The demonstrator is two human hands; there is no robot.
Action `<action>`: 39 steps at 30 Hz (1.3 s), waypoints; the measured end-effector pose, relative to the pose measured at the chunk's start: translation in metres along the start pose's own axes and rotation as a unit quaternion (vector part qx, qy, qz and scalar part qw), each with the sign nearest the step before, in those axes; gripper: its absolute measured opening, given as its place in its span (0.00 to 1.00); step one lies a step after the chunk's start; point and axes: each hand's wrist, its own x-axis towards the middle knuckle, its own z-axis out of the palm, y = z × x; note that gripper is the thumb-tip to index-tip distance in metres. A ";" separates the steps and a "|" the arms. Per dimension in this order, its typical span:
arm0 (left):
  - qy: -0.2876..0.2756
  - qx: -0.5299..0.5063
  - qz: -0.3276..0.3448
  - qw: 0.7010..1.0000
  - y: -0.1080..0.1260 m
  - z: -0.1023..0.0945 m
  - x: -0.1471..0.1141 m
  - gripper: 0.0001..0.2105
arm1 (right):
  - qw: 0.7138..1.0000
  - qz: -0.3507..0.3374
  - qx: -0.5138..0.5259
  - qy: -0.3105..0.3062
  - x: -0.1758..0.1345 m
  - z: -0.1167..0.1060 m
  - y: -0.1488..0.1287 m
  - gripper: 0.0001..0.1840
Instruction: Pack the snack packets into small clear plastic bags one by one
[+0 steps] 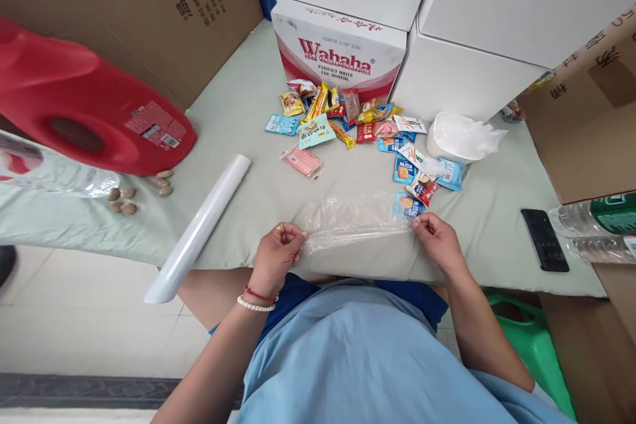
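A left hand (281, 246), thumb closed against fingers, pinches one end of a clear, crinkled, rectangular sheet of thin plastic (352, 222) — its long axis running sideways between both hands, over a pale green, cloth-covered table (491, 232). A right hand (438, 238) pinches the opposite end — equally near.
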 end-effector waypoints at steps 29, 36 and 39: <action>-0.043 0.006 0.027 0.999 0.006 0.021 -0.018 0.22 | 0.874 -0.401 0.049 -0.270 0.006 0.105 -0.065 0.10; -0.199 -0.089 -0.033 0.975 0.028 0.043 -0.006 0.29 | 0.882 -0.389 0.078 -0.255 0.001 0.096 -0.059 0.09; -0.175 -0.087 -0.010 0.981 0.024 0.045 0.007 0.27 | 0.888 -0.397 0.071 -0.221 0.005 0.091 -0.055 0.09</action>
